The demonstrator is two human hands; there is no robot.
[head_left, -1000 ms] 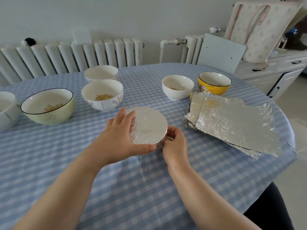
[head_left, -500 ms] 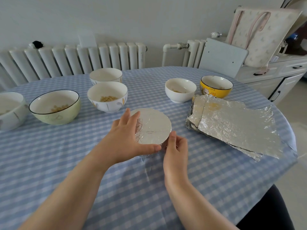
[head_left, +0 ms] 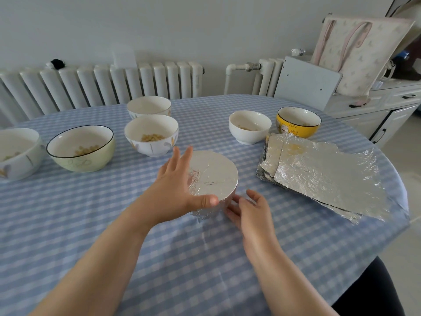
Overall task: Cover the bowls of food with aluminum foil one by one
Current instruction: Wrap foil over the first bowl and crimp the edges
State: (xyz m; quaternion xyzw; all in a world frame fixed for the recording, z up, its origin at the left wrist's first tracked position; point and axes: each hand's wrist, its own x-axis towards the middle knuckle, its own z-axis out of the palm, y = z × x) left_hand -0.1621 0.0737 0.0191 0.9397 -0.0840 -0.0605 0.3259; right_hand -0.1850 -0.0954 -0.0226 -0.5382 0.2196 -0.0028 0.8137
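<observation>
Both grips relaxed: left hand [head_left: 175,190] and right hand [head_left: 249,209] flank the round, crinkly foil-covered bowl [head_left: 214,176] (shiny).

Blue-and-white checked cloth [head_left: 68,213] covers the bench. Silver foil [head_left: 214,174] wraps one bowl; silver sheets [head_left: 325,174] lie stacked. One bowl [head_left: 298,123] is yellow, one [head_left: 82,149] pale green with a black rim, others [head_left: 249,126] white.
</observation>
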